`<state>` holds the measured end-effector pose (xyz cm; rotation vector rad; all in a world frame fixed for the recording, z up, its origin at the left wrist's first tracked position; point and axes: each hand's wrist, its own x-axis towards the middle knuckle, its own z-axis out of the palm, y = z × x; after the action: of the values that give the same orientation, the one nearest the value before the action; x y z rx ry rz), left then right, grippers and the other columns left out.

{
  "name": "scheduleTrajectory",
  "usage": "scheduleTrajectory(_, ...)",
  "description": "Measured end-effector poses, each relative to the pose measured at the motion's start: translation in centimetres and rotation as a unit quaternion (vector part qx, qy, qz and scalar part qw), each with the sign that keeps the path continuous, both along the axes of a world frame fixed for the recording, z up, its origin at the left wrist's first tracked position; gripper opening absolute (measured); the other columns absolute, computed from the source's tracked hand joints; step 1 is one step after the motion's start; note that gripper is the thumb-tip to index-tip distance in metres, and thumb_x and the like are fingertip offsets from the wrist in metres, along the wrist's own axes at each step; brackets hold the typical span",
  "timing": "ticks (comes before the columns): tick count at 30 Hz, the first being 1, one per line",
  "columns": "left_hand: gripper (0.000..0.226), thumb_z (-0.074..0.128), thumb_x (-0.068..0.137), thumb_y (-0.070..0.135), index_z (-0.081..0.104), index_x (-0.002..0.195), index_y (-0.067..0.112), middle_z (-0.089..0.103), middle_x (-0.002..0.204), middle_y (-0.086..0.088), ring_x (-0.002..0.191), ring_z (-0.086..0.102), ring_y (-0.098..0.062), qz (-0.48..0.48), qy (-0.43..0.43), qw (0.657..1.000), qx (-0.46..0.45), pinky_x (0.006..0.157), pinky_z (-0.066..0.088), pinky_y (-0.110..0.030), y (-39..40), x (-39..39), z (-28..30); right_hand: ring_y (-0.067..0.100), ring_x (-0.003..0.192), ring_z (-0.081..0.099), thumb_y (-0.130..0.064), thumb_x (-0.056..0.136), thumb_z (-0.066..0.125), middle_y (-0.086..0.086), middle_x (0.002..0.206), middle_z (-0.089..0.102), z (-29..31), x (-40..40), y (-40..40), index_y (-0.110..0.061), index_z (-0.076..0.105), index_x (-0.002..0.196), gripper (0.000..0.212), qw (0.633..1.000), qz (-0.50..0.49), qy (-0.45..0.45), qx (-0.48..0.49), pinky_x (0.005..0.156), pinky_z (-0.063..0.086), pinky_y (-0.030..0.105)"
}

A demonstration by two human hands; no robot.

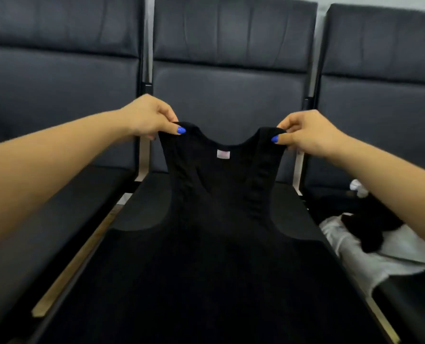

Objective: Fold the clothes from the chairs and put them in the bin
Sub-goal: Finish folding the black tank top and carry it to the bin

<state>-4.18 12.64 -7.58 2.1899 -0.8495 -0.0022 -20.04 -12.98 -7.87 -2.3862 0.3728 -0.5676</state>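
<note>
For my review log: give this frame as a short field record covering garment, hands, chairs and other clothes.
garment: black sleeveless top, spread over the middle chair
left hand: pinches the left strap
right hand: pinches the right strap
label: pale tag below the neckline
other clothes: white and black pile on the right chair
bin: not in view

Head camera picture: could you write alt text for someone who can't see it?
Two bare hands, left hand and right hand, each pinch a shoulder strap of a black sleeveless fabric top, holding it over the middle dark padded leather chair. A heap of white and black clothes lies on the chair to the right.
</note>
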Motion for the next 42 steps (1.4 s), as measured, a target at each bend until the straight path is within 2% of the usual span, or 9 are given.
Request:
scheduleTrajectory(7, 0.007, 0.076, 0.078, 0.016, 0.069, 0.078, 0.016, 0.069, 0.059, 0.007, 0.054, 0.057, 0.002, -0.059, -0.015, 0.998, 0.013, 0.058, 0.05, -0.017, 7.1, -11.9, 4.2, -0.001, 0.048, 0.057, -0.004, 0.084, 0.069, -0.008, 0.054, 0.065, 3.3, -14.2, 4.8, -0.017, 0.062, 0.076, 0.017, 0.997, 0.065, 0.016, -0.025, 0.046, 0.046, 0.014)
scheduleTrajectory(12, 0.017, 0.078, 0.062, 0.036, 0.074, 0.074, 0.025, 0.073, 0.072, -0.011, 0.062, 0.058, -0.007, -0.113, 0.021, 0.992, 0.043, 0.064, 0.047, -0.02, 11.4, -18.9, 0.8, 0.004, 0.054, 0.061, -0.005, 0.082, 0.072, -0.001, 0.063, 0.069, 1.1, -21.4, 7.3, -0.014, 0.066, 0.079, 0.011, 0.99, 0.11, 0.091, -0.021, 0.05, 0.05, 0.018)
scheduleTrajectory(17, 0.028, 0.077, 0.053, 0.052, 0.072, 0.076, 0.036, 0.074, 0.072, 0.0, 0.071, 0.07, -0.007, -0.134, 0.079, 0.985, 0.074, 0.079, 0.053, -0.024, 14.2, -22.8, -4.3, -0.001, 0.052, 0.056, -0.006, 0.079, 0.075, -0.001, 0.063, 0.065, -3.1, -26.2, 9.5, -0.017, 0.067, 0.074, 0.014, 0.972, 0.153, 0.177, 0.004, 0.055, 0.044, 0.016)
scheduleTrajectory(20, 0.019, 0.081, 0.06, 0.046, 0.072, 0.074, 0.039, 0.074, 0.073, 0.002, 0.07, 0.07, -0.009, -0.155, 0.104, 0.979, 0.079, 0.074, 0.055, -0.021, 15.2, -24.0, -7.2, -0.005, 0.054, 0.056, -0.008, 0.081, 0.074, -0.006, 0.066, 0.063, -6.0, -27.9, 10.5, -0.021, 0.064, 0.073, 0.018, 0.958, 0.181, 0.224, 0.004, 0.054, 0.04, 0.011)
scheduleTrajectory(23, 0.053, 0.077, 0.042, 0.076, 0.071, 0.068, 0.032, 0.07, 0.069, -0.003, 0.06, 0.061, -0.008, -0.177, 0.141, 0.973, 0.037, 0.061, 0.05, -0.019, 15.8, -24.7, -9.6, -0.008, 0.06, 0.056, -0.014, 0.085, 0.072, -0.004, 0.079, 0.065, -8.6, -28.7, 11.1, -0.015, 0.066, 0.082, 0.006, 0.943, 0.195, 0.271, -0.012, 0.059, 0.041, 0.01)
scheduleTrajectory(27, 0.048, 0.086, 0.04, 0.067, 0.065, 0.059, 0.028, 0.071, 0.082, -0.007, 0.067, 0.061, -0.013, -0.206, 0.217, 0.954, 0.008, 0.061, 0.051, -0.022, 16.4, -24.8, -12.4, -0.01, 0.065, 0.056, -0.02, 0.088, 0.069, -0.007, 0.084, 0.064, -11.0, -29.1, 11.5, -0.018, 0.064, 0.086, 0.006, 0.922, 0.219, 0.319, -0.011, 0.062, 0.041, 0.01)
scheduleTrajectory(35, 0.03, 0.08, 0.065, 0.055, 0.073, 0.081, 0.031, 0.071, 0.1, 0.0, 0.089, 0.066, -0.008, -0.292, 0.309, 0.884, 0.193, 0.078, 0.05, -0.019, 16.8, -25.7, -14.3, -0.008, 0.064, 0.057, -0.025, 0.086, 0.071, -0.011, 0.077, 0.066, -12.5, -28.2, 12.0, -0.029, 0.062, 0.077, 0.013, 0.88, 0.266, 0.393, -0.007, 0.062, 0.044, 0.011)
scheduleTrajectory(38, 0.022, 0.067, 0.087, 0.04, 0.073, 0.092, 0.02, 0.073, 0.099, -0.002, 0.093, 0.069, -0.015, -0.223, 0.323, 0.895, 0.211, 0.076, 0.055, -0.026, 16.2, -24.7, -14.5, 0.009, 0.077, 0.065, -0.032, 0.087, 0.068, -0.003, 0.09, 0.072, -12.9, -26.7, 11.7, -0.026, 0.067, 0.083, 0.008, 0.869, 0.282, 0.405, -0.023, 0.071, 0.052, 0.026)
scheduleTrajectory(42, 0.021, 0.05, 0.099, 0.02, 0.061, 0.084, 0.009, 0.063, 0.075, -0.009, 0.057, 0.066, -0.013, 0.041, 0.266, 0.962, 0.05, 0.045, 0.049, -0.021, 13.4, -20.4, -14.3, 0.011, 0.069, 0.063, -0.022, 0.091, 0.063, 0.003, 0.084, 0.072, -13.0, -22.9, 10.6, -0.019, 0.066, 0.085, 0.007, 0.916, 0.237, 0.323, 0.003, 0.062, 0.051, 0.024)
